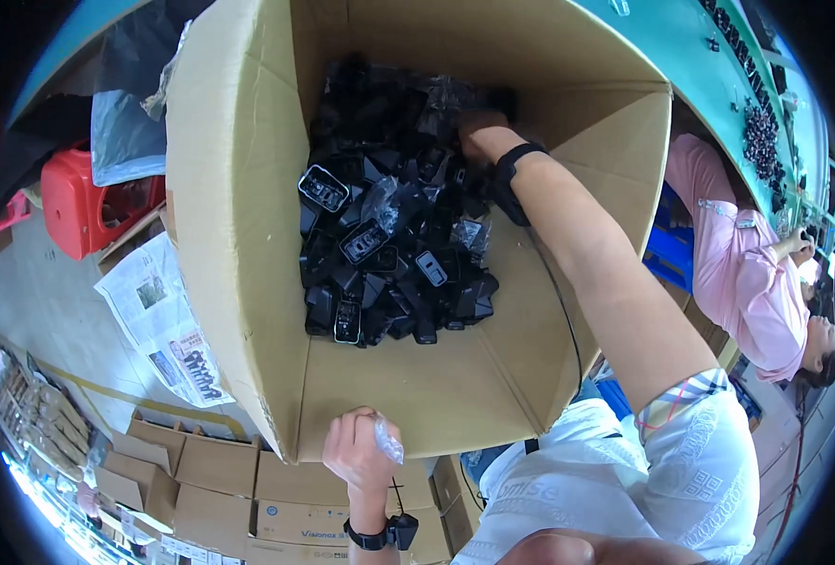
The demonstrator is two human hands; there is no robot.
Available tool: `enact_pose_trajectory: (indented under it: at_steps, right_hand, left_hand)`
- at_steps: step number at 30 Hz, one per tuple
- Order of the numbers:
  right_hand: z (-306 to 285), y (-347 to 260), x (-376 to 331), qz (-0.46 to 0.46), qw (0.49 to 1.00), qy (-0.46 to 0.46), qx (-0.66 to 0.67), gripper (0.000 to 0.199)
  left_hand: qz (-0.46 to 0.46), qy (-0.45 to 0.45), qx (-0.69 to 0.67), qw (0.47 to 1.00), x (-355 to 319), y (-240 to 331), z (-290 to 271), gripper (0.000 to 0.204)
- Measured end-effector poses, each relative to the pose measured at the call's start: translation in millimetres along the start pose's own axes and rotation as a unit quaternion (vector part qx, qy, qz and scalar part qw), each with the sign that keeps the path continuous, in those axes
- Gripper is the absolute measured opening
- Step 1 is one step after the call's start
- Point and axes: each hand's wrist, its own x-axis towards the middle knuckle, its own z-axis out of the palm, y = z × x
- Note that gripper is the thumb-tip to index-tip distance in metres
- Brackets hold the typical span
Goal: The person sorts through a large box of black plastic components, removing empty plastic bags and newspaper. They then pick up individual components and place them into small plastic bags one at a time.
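Black plastic cases [364,242] heaped in the carton [417,386], toward its far left; your right hand [483,130] sits at their far right edge, fingers hidden, grip can't be told. Your left hand [353,450], near, curls around crumpled clear plastic [388,442]. Likely unfinished: more clear wrapping [380,205] lies among many cases.

Black casings [401,256], jumbled in cardboard box [212,235]; crumpled clear plastic [389,441], in left hand [353,447]
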Motion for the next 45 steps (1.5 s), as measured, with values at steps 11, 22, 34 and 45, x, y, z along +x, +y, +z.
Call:
enact_pose_trajectory:
  at_steps: [11,22,34,45]
  right_hand:
    - [72,13,91,0.161,0.831,0.382,0.372,0.046]
    - [50,29,62,0.033,0.837,0.393,0.378,0.027]
    - [-30,56,-37,-0.061,0.807,-0.024,0.587,0.03]
    - [-51,33,-84,-0.072,0.726,0.044,0.683,0.015]
  left_hand:
    - [0.002,-0.018,-0.008,1.0,5,4,0,0.011]
    - [0.023,0.003,0.01,1.0,7,2,3,0.012]
    - [0.027,0.028,-0.004,0.999,6,1,3,0.009]
    - [0.033,0.039,0.012,0.999,1,-2,1,0.009]
